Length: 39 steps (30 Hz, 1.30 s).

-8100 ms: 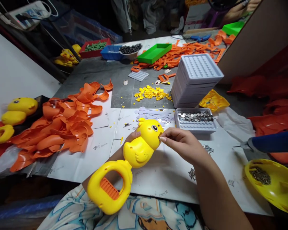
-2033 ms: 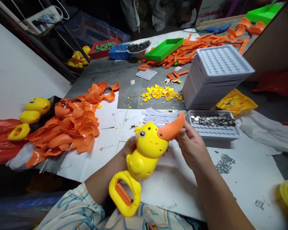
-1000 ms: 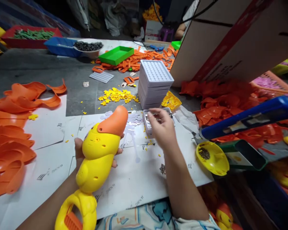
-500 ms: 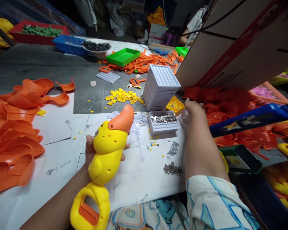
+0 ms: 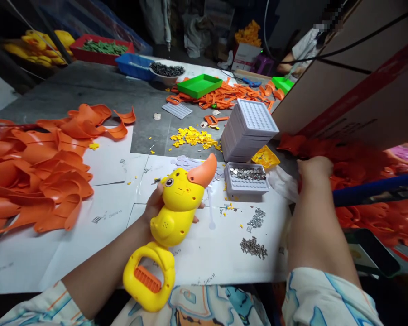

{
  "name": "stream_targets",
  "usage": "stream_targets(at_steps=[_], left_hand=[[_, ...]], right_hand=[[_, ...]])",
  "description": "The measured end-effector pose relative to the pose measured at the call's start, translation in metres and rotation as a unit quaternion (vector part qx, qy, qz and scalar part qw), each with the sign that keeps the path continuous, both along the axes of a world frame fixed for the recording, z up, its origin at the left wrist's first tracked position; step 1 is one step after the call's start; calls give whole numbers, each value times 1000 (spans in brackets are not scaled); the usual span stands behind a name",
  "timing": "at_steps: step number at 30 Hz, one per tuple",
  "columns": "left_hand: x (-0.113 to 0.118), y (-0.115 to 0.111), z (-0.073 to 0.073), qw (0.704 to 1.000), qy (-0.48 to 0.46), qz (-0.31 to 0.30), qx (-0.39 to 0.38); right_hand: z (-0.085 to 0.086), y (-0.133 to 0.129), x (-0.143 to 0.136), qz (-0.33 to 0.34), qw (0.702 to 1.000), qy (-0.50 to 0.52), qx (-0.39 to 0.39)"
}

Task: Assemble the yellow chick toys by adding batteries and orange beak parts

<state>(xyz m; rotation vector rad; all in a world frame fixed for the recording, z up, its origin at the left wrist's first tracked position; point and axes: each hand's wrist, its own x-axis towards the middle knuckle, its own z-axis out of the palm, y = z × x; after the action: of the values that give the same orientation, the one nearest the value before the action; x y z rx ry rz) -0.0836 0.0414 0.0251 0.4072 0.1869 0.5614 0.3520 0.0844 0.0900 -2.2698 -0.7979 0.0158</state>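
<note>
My left hand [image 5: 154, 202] grips a yellow toy duck [image 5: 177, 210] from behind, with fingertips showing at its right side. The duck has an orange beak, a round eye, small screw holes and a loop handle with an orange ribbed trigger. My right hand [image 5: 314, 168] is stretched out to the far right, at the edge of a heap of orange-red shell pieces [image 5: 339, 151]. Its fingers are turned away and hidden, so any hold is not visible. Near that wrist lies a crumpled clear plastic bag [image 5: 283, 182].
Orange curved shells [image 5: 50, 167] pile up at left. A stack of white trays [image 5: 249, 131] stands behind a tray of silver discs [image 5: 247, 184]. Screws [image 5: 253, 247] and yellow bits [image 5: 193, 137] lie loose. A blue bar [image 5: 376, 188] and a large carton [image 5: 356, 86] flank the right arm.
My right hand has reached farther right into the edge of the orange-red heap. The view has swung left, and the duck stays in my left hand.
</note>
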Motion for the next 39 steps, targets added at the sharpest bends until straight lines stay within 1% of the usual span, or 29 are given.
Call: stream_targets(at_steps=[1,2,3,4,5,6,7,8,10,11,13,15,17,20,22,25,28,30,31,32,35,36,37,39], left_hand=[[1,-1,0,1000,-1,0,-5],[3,-1,1,1000,-1,7,-13],[4,-2,1,1000,-1,15,-22],[6,-3,1,999,0,15,-32],[8,-4,1,999,1,12,-41],[9,-5,1,999,4,6,-51],[10,-6,0,998,7,0,-60],[11,-7,0,998,10,-8,-67],[12,-8,0,997,16,-24,-74],[13,-8,0,997,20,-26,-75],[13,-9,1,997,36,-20,-69],[15,-11,4,995,72,-16,-60],[17,-12,10,994,104,-8,-43],[22,-14,19,993,114,32,2],[25,-14,22,993,112,36,32],[24,-14,21,990,128,36,52],[20,-15,21,981,184,53,44],[17,-16,23,971,227,48,49],[17,-18,24,968,242,42,57],[17,-19,25,965,251,39,68],[19,-23,24,956,267,51,111],[20,-24,23,951,276,55,129],[21,-25,21,945,285,61,149],[23,-27,15,933,301,74,182]], right_hand=[[9,-6,-11,-21,1000,1,21],[18,-14,-27,-28,998,1,52],[24,-24,-46,-14,995,-6,97],[29,-35,-69,21,989,-13,144],[31,-47,-94,52,973,-25,223],[32,-58,-119,120,924,39,362],[30,-67,-144,186,874,113,434],[27,-75,-167,244,839,199,444],[18,-83,-201,311,787,352,400],[12,-84,-212,334,766,410,366],[1,-83,-224,369,732,485,305],[-8,-81,-226,385,716,514,275],[-15,-81,-223,386,719,507,277],[-24,-84,-218,361,758,472,267],[-30,-85,-215,346,778,468,237],[-38,-83,-212,342,791,475,178],[-40,-79,-207,329,832,435,103],[-39,-78,-204,317,853,404,90],[-38,-77,-203,318,852,405,98],[-37,-77,-202,327,840,419,111],[-35,-80,-205,350,792,479,143],[-35,-82,-207,345,786,491,149],[-36,-84,-209,330,787,497,156],[-38,-86,-212,295,799,499,162]])
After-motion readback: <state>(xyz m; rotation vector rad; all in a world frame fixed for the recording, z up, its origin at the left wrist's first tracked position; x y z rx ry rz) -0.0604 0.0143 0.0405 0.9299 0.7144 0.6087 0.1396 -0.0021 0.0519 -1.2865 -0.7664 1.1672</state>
